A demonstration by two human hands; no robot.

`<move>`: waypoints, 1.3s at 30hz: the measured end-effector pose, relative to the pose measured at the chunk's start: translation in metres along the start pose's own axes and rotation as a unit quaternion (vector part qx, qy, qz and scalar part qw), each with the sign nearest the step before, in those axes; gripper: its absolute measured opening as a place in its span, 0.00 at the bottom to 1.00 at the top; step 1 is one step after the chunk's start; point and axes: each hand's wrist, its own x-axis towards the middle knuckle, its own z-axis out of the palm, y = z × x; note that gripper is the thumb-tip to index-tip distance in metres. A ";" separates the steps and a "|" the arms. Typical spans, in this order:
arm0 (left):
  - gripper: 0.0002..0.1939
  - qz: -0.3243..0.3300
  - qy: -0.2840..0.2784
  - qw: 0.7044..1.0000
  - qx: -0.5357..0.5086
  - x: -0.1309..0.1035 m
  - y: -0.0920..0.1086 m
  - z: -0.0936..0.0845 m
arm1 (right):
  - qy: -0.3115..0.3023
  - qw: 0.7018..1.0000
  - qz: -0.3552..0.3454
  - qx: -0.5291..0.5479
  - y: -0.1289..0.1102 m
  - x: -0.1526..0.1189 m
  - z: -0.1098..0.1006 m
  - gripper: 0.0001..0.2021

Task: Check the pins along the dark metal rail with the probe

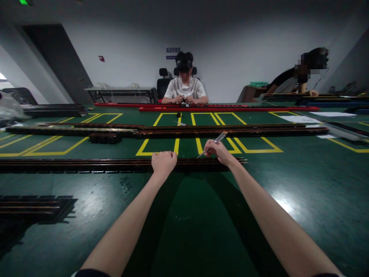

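A long dark bundle of rails (109, 165) lies left to right across the green table. My left hand (164, 162) is closed around the bundle, its knuckles up and fingertips hidden. To its right, my right hand (217, 151) is closed on a slim screwdriver (220, 137) with a clear handle. The screwdriver tilts, its thin tip pointing down and left, just over the bundle's back edge. Whether the tip touches the rails I cannot tell.
Behind lies another long row of dark rails (230, 132), with a short dark stack (105, 138) before it. More rails (34, 207) are at the near left. Red rails (230, 109) lie farther back, where a person (184, 86) sits; another person leans at right.
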 end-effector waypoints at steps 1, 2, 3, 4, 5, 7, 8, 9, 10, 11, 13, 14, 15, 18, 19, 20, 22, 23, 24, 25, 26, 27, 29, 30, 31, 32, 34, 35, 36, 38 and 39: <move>0.24 0.000 0.001 1.000 -0.001 0.000 0.000 0.000 | 0.000 1.000 -0.002 -0.003 0.001 0.000 0.000 0.07; 0.24 0.000 0.003 1.000 -0.004 0.000 -0.001 0.001 | -0.001 1.000 -0.006 -0.006 0.001 0.000 0.000 0.07; 0.24 0.001 0.005 1.000 -0.008 0.000 -0.001 0.001 | -0.002 1.000 -0.010 -0.009 0.002 0.000 0.000 0.07; 0.24 0.002 0.009 1.000 -0.013 -0.001 -0.001 0.002 | -0.003 1.000 -0.014 -0.012 0.003 0.000 -0.001 0.07; 0.24 0.004 0.014 1.000 -0.018 -0.001 -0.002 0.003 | -0.004 1.000 -0.015 -0.016 0.004 0.000 -0.001 0.07; 0.25 0.009 0.022 0.999 -0.032 -0.001 -0.003 0.004 | -0.005 1.000 -0.018 -0.021 0.005 0.001 -0.002 0.07; 0.25 0.010 0.025 0.999 -0.038 -0.002 -0.003 0.005 | -0.006 1.000 -0.020 -0.023 0.006 0.001 -0.002 0.07; 0.24 0.010 0.028 0.999 -0.043 -0.002 -0.003 0.005 | -0.007 0.999 -0.021 -0.024 0.007 0.001 -0.003 0.07; 0.24 0.010 0.028 0.998 -0.048 -0.002 -0.003 0.006 | -0.008 0.999 -0.023 -0.026 0.007 0.001 -0.003 0.07; 0.24 0.009 0.028 0.998 -0.051 -0.002 -0.003 0.006 | -0.008 0.999 -0.023 -0.027 0.007 0.001 -0.003 0.07; 0.24 0.007 0.031 0.998 -0.051 -0.002 -0.003 0.006 | -0.005 0.999 -0.021 -0.029 0.008 0.001 -0.003 0.07; 0.24 0.007 0.032 0.998 -0.049 -0.002 -0.003 0.006 | -0.004 0.999 -0.020 -0.031 0.007 0.001 -0.003 0.08; 0.24 0.006 0.032 0.998 -0.048 -0.002 -0.003 0.006 | -0.003 0.999 -0.019 -0.032 0.007 0.001 -0.003 0.08; 0.24 0.003 0.030 0.999 -0.043 -0.002 -0.002 0.005 | -0.001 0.999 -0.020 -0.035 0.006 0.001 -0.002 0.08; 0.24 0.003 0.029 0.999 -0.042 -0.002 -0.002 0.005 | -0.001 0.999 -0.021 -0.036 0.005 0.000 -0.002 0.08; 0.24 0.003 0.029 0.999 -0.040 -0.003 -0.002 0.004 | -0.001 0.999 -0.021 -0.037 0.005 0.000 -0.002 0.08; 0.24 0.003 0.030 0.999 -0.038 -0.003 -0.002 0.004 | 0.000 0.999 -0.021 -0.037 0.005 0.000 -0.002 0.07; 0.24 0.003 0.030 0.999 -0.038 -0.003 -0.002 0.004 | 0.001 0.999 -0.021 -0.038 0.005 0.000 -0.002 0.07; 0.24 0.003 0.030 0.999 -0.038 -0.003 -0.002 0.004 | 0.002 0.999 -0.021 -0.038 0.005 0.000 -0.002 0.07; 0.24 0.003 0.030 0.999 -0.037 -0.003 -0.002 0.004 | 0.004 0.999 -0.020 -0.039 0.005 0.000 -0.002 0.07; 0.24 0.004 0.031 0.999 -0.035 -0.003 -0.002 0.004 | 0.007 0.999 -0.020 -0.039 0.005 0.001 -0.001 0.07; 0.24 0.005 0.033 0.999 -0.033 -0.003 -0.002 0.004 | 0.010 0.999 -0.019 -0.040 0.005 0.000 -0.001 0.07; 0.24 0.007 0.036 0.999 -0.027 -0.003 -0.002 0.004 | 0.012 0.999 -0.020 -0.040 0.004 0.000 0.000 0.07; 0.24 0.008 0.036 0.999 -0.025 -0.003 -0.002 0.004 | 0.012 0.999 -0.021 -0.040 0.003 0.000 0.000 0.07; 0.24 0.008 0.036 0.999 -0.024 -0.003 -0.002 0.004 | 0.010 0.999 -0.021 -0.041 0.003 -0.001 0.000 0.07; 0.24 0.008 0.035 0.999 -0.026 -0.003 -0.003 0.004 | 0.007 0.999 -0.021 -0.042 0.002 -0.001 0.000 0.07; 0.24 0.008 0.033 0.999 -0.033 -0.003 -0.003 0.005 | 0.004 0.999 -0.021 -0.044 0.002 -0.002 0.000 0.08; 0.24 0.007 0.033 0.999 -0.036 -0.003 -0.003 0.005 | 0.003 0.999 -0.021 -0.045 0.002 -0.002 0.000 0.08; 0.24 0.007 0.034 0.999 -0.040 -0.003 -0.003 0.005 | 0.001 0.999 -0.021 -0.046 0.002 -0.002 -0.001 0.08; 0.24 0.005 0.036 0.998 -0.048 -0.003 -0.003 0.006 | -0.001 0.999 -0.020 -0.047 0.003 -0.002 -0.001 0.08; 0.24 0.004 0.037 0.998 -0.052 -0.003 -0.003 0.006 | -0.001 0.999 -0.020 -0.047 0.003 -0.002 -0.002 0.08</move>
